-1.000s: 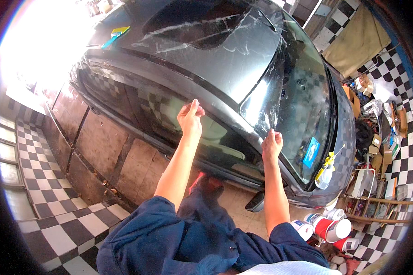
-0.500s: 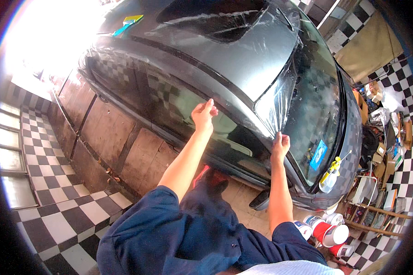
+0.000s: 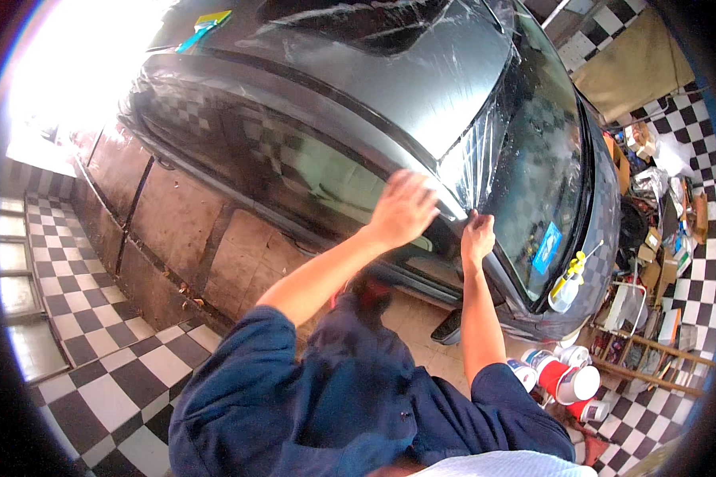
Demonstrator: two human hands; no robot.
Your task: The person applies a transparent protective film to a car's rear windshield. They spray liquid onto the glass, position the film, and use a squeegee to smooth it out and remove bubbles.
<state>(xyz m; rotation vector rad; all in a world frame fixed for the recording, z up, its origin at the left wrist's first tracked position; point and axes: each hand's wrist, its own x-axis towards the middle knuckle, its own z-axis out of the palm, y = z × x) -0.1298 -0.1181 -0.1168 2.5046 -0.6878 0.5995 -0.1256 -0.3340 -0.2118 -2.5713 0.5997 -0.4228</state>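
Note:
A dark grey car stands before me, with thin clear plastic film [image 3: 473, 171] over the front edge of its roof [image 3: 422, 91]. My right hand [image 3: 477, 237] is closed in a pinch on a corner of the film, at the top corner of the windshield [image 3: 525, 191]. From those fingers the film fans out in tight, shiny pleats. My left hand [image 3: 404, 208] is over the roof's side edge above the door window [image 3: 310, 171], fingers stretched out and blurred at the tips. It appears to hold nothing.
A squeegee [image 3: 205, 29] with a yellow-green blade lies on the roof. By the windshield's base are a yellow-topped spray bottle [image 3: 566, 288] and a blue card [image 3: 547, 248]. Paint buckets [image 3: 569, 380] stand at lower right, near a wooden ladder [image 3: 652, 374] and piled clutter. The side mirror [image 3: 447, 327] juts out.
My left hand has moved right along the roof edge toward my right hand, its curled fingers now stretched out. The right hand keeps its pinch on the film. The view has shifted slightly.

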